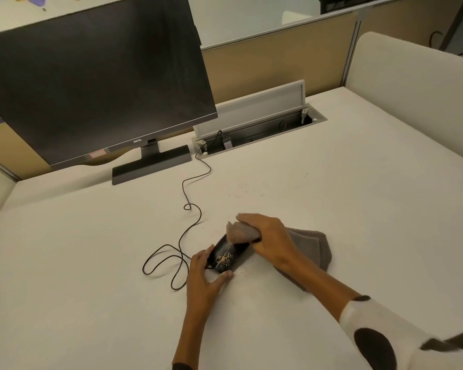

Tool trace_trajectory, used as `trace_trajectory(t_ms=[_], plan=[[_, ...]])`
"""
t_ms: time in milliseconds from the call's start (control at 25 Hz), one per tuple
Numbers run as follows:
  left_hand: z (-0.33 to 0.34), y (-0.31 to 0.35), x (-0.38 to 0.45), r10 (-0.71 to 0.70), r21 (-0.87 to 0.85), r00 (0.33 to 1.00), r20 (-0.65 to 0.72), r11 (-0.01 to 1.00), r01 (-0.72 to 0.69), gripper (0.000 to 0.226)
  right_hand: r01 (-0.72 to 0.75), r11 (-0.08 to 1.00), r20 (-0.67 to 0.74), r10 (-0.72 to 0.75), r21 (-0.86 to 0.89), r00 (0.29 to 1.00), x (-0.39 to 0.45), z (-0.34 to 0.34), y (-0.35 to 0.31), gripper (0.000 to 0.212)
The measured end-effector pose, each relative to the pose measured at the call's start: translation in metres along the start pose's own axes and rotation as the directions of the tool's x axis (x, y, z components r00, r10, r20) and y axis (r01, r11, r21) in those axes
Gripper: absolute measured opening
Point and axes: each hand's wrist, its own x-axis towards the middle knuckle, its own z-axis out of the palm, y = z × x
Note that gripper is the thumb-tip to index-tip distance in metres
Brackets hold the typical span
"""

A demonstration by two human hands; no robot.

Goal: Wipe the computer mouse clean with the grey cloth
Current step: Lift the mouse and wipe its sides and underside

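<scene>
The mouse (pixel 226 256), black and speckled with pale crumbs, lies on the desk (pixel 332 196) at about 6 o'clock from the monitor (pixel 91 84). The dark monitor stands at 11 o'clock on the desk. The cloth (pixel 310 247) trails toward 3 o'clock from the mouse, one bunched end pinched in the right hand (pixel 267 239) and pressed on the mouse's far end. The left hand (pixel 203 273) grips the mouse's near end between thumb and fingers. The cable (pixel 182 236) loops away toward 11 o'clock.
</scene>
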Motion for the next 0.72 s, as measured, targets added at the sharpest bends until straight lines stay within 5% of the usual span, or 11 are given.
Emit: trace_trajectory(t_ms=[120, 240, 320, 600, 720], plan=[[0.000, 0.000, 0.001, -0.018, -0.008, 1.000, 0.001, 1.000, 0.018, 0.064, 0.097, 0.983, 0.238, -0.058, -0.156, 0.970, 0.025, 0.014, -0.017, 0.054], [-0.001, -0.001, 0.004, -0.098, -0.058, 0.995, -0.018, 0.994, 0.097, 0.075, 0.440, 0.786, 0.456, -0.230, -0.434, 0.860, 0.023, 0.035, -0.023, 0.043], [-0.001, -0.003, 0.006, -0.133, -0.098, 0.991, -0.001, 0.986, 0.133, 0.088, 0.523, 0.694, 0.458, -0.302, -0.496, 0.836, 0.016, 0.038, -0.013, 0.038], [0.003, -0.004, 0.001, -0.097, -0.088, 0.995, -0.036, 0.992, 0.094, 0.073, 0.171, 0.842, 0.223, -0.062, -0.512, 0.973, 0.014, 0.027, 0.013, 0.062], [0.002, -0.002, 0.000, -0.055, -0.059, 0.997, -0.049, 0.997, 0.052, 0.064, 0.228, 0.812, 0.206, -0.136, -0.538, 0.969, -0.010, 0.032, 0.013, 0.073]])
